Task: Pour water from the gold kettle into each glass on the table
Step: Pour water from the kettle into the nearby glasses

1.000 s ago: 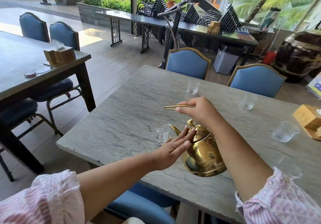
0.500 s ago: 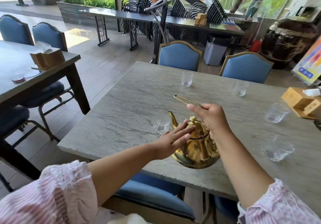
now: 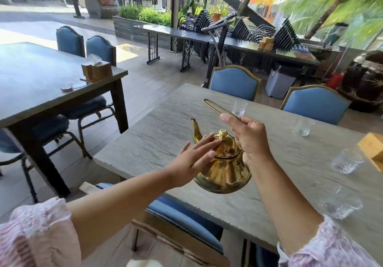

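Gold kettle (image 3: 222, 169) now lifted level above the surface's (image 3: 157, 142) near-left corner, tilt at the near-left glass ended; handle pinched by right hand (image 3: 248, 140) fingers, lid steadied by flat, open left hand (image 3: 196, 157). Far-edge glass (image 3: 238, 107) probably next.

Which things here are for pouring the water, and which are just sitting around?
For the job: gold kettle, held by the right hand, steadied by the left hand; four glasses.

Just sitting around: wooden box, blue chairs, stacked chairs, tissue box.
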### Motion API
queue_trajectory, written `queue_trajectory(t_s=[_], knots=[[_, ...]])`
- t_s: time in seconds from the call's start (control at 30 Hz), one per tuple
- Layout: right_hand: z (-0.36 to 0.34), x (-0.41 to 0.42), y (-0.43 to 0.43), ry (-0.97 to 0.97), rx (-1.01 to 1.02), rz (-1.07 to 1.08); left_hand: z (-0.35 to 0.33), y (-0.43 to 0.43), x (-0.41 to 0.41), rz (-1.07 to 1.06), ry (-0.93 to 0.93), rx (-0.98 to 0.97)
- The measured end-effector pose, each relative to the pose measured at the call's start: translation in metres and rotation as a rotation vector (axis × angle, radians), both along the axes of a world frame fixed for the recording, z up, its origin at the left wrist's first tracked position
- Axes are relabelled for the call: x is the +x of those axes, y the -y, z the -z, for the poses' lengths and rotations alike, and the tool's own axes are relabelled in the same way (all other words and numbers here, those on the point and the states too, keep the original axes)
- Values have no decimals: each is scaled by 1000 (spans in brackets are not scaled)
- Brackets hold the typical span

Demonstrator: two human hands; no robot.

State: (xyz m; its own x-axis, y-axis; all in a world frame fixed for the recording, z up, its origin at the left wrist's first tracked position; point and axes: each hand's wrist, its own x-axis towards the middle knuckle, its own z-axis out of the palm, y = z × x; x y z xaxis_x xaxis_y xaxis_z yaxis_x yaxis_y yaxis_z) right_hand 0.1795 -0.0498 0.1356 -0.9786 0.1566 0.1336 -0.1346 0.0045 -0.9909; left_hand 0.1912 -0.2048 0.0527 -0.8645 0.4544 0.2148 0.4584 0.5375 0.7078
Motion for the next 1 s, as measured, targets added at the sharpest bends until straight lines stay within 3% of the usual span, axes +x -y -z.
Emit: queue_trajectory(t_s=[0.5, 0.77, 1.0], knots=[[-2, -39, 192, 17, -77, -156, -9, 182, -12, -182, 1, -93], [8, -90, 334, 17, -82, -9, -22, 331, -83, -28, 76, -385], [31, -145, 426, 40, -108, 143, -5, 419, -149, 48, 111, -371]])
